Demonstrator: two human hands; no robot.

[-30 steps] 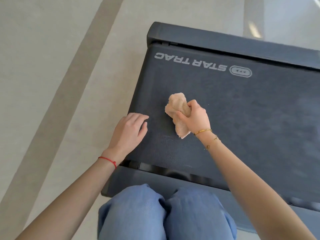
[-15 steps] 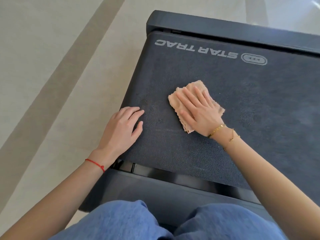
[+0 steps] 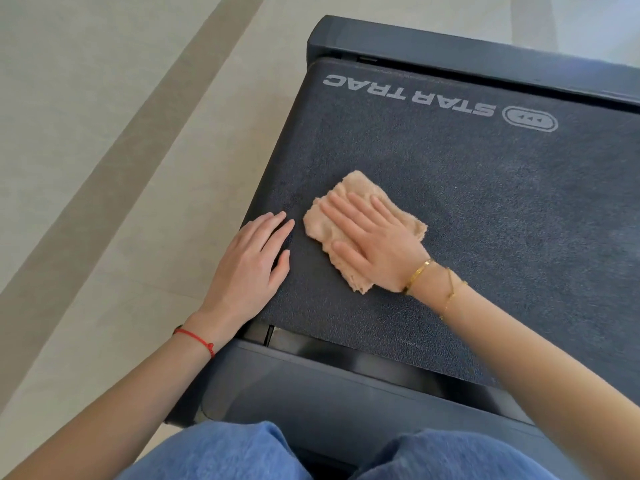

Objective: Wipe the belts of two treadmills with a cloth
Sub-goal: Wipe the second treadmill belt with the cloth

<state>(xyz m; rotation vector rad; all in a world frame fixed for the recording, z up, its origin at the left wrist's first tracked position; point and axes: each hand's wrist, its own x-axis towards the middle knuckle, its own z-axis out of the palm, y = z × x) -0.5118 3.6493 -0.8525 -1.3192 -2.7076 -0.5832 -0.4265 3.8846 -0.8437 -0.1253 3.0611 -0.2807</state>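
Pressing flat with straight fingers, the right hand (image 3: 372,239) pins the peach cloth (image 3: 353,202) to the dark treadmill belt (image 3: 485,209), the cloth's frayed edges showing past the fingertips and below the thumb. Just beside it, the left hand (image 3: 247,268) rests open and holding nothing at the belt's left edge, fingertips near the cloth but apart from it. Beyond the right hand's fingertips bare belt runs to the STAR TRAC lettering (image 3: 408,95); more bare belt stretches off to its right.
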